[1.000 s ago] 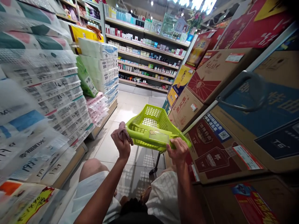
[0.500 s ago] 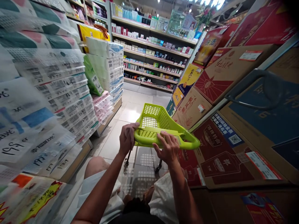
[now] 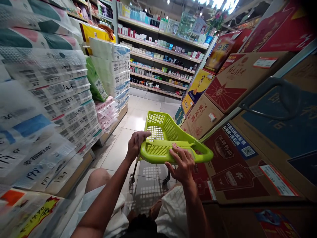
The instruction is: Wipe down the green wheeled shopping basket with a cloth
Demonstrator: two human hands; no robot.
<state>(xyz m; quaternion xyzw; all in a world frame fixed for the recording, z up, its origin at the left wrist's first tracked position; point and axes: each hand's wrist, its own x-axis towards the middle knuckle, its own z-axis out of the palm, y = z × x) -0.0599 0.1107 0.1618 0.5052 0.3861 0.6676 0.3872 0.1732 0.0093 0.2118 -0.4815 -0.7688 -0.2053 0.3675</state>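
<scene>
In front of me is a lime-green shopping cart (image 3: 171, 129), its basket of open plastic mesh and no goods visible in it. At the left end of its handle my left hand (image 3: 135, 144) is closed around the green rim, thumb side up. Over the middle of the handle bar lies my right hand (image 3: 182, 161), its fingers bent across the bar and its thumb on the near side. Two cart wheels (image 3: 132, 179) show on the floor below. The palms' contact with the cart is hidden.
Wrapped tissue packs (image 3: 61, 86) are stacked high along the left on a low wooden platform (image 3: 115, 122). Printed cartons (image 3: 228, 86) line the right, with a grey metal handle (image 3: 269, 96) jutting out. Shelves of small goods (image 3: 160, 58) cross the aisle's far end.
The cart and both hands sit slightly lower in view, and the cart's far end has swung a little left. Both hands keep their hold. The nearby stacks have shifted slightly in view.
</scene>
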